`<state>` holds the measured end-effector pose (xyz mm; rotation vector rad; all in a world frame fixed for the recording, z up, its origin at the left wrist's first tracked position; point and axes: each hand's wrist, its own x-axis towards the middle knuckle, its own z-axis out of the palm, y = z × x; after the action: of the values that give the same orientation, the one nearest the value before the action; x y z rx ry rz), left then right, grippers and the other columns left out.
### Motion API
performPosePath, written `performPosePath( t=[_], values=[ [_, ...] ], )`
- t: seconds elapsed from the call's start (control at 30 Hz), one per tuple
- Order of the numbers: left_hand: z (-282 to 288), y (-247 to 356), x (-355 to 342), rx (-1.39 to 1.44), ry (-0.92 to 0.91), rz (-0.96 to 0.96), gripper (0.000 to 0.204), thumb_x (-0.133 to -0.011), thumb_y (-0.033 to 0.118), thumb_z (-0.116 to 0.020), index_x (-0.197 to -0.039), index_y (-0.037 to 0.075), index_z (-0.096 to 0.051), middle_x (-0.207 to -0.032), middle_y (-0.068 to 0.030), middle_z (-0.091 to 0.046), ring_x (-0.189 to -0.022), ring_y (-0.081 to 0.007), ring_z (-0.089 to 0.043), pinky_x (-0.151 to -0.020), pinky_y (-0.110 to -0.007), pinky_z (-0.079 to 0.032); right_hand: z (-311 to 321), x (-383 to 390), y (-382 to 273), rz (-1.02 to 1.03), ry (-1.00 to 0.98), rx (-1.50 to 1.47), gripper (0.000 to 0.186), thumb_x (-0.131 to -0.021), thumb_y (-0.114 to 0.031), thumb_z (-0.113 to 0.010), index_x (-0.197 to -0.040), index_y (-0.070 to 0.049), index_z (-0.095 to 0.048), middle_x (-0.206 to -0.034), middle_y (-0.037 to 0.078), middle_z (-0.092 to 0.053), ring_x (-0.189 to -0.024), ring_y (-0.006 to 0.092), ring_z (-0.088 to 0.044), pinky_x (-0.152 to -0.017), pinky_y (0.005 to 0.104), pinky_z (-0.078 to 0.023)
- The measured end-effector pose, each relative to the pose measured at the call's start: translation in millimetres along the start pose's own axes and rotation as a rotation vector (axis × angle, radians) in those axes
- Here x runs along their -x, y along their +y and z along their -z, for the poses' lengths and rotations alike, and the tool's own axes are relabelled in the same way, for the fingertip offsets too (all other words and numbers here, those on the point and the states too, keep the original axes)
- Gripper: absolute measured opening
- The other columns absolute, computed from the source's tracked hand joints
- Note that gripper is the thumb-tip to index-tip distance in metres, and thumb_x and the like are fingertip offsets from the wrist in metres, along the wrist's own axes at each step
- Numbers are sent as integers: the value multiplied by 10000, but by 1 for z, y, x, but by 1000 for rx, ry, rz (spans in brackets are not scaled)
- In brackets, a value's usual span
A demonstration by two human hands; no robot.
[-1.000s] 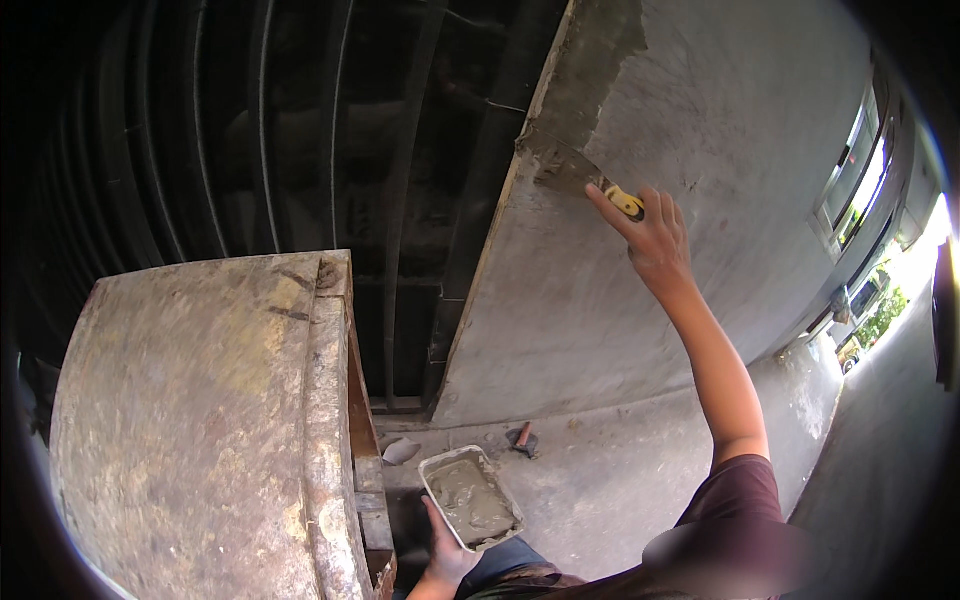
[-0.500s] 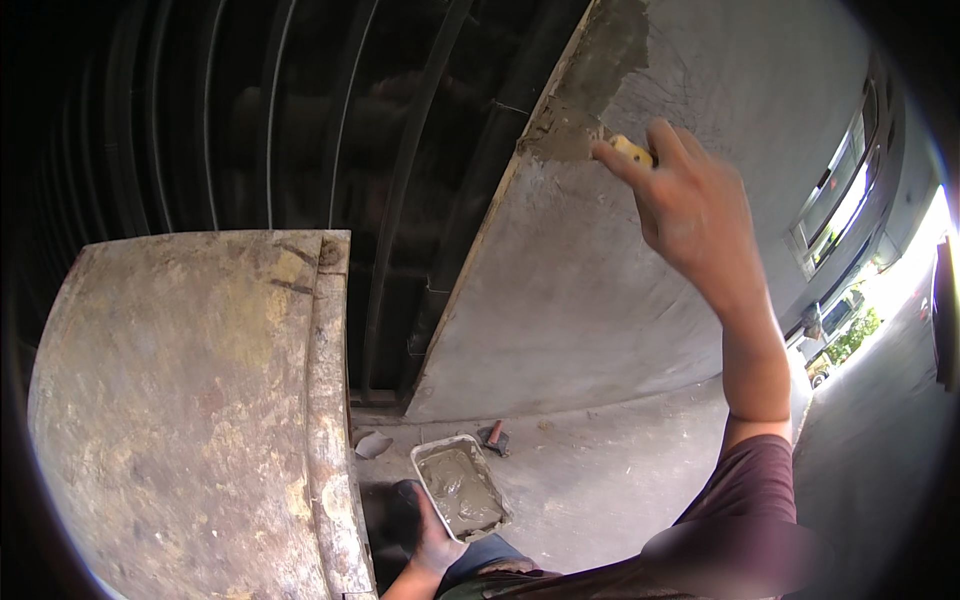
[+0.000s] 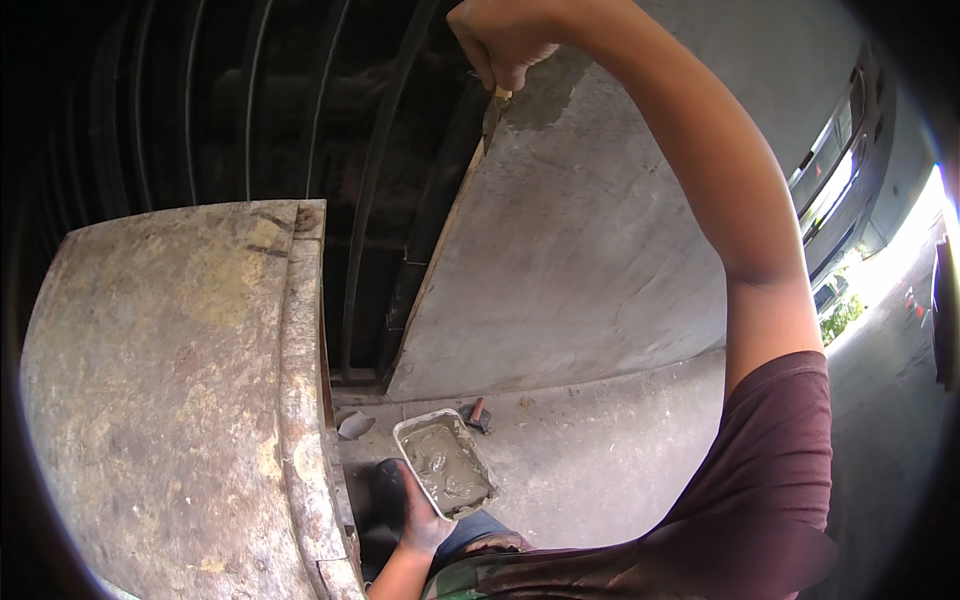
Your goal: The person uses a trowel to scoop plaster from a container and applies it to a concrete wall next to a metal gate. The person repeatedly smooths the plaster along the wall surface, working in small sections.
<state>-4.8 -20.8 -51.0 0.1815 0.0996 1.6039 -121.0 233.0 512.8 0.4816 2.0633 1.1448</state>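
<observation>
1. The right hand (image 3: 508,40), at the top centre of the frame, is closed around the handle of a putty knife (image 3: 489,132). Only a small pale-yellow end of the handle shows below the fingers.
2. The blade lies directly below this grip and points downward, beside the left edge of the grey wall (image 3: 570,260). I cannot tell if it touches this edge. A darker wet patch (image 3: 548,97) is just right of the hand.
3. The knife is probably light, with a thin and rather stiff blade; the handle seems the proper place to hold it.
4. The left hand (image 3: 425,527), at the lower centre, grips a pale tub (image 3: 417,473) from its lower left side, with the thumb along the outer wall. The fingers underneath are hidden.
5. The tub lies above and to the right of this grip. The grey paste (image 3: 443,465) inside looks soft and sticky, so I judge the tub heavy, and its smeared rim perhaps slippery. Support from below would be safer.
</observation>
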Motion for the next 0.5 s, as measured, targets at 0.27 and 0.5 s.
performPosePath(
  t=[0.27, 0.5],
  values=[
    [-9, 3, -2, -56, -29, -42, 779, -1152, 689, -338, -1712, 148, -369, -1663, -77, -513, -1511, -269, -528, -1270, -475, -419, 17, -2, 5, -92, -166, -127, 279, -915, -263, -814, -1126, -86, -858, -1105, 53, -845, -974, 203, -781, -864, 365, -620],
    [-10, 3, -3, -48, -38, -10, 779, -1151, 693, -338, -1719, 160, -356, -1673, -66, -502, -1523, -265, -516, -1277, -484, -409, 25, 1, 26, -100, -240, -133, 325, -1005, -290, -791, -1271, -113, -847, -1220, 28, -843, -1058, 133, -777, -945, 325, -618]
  ],
)
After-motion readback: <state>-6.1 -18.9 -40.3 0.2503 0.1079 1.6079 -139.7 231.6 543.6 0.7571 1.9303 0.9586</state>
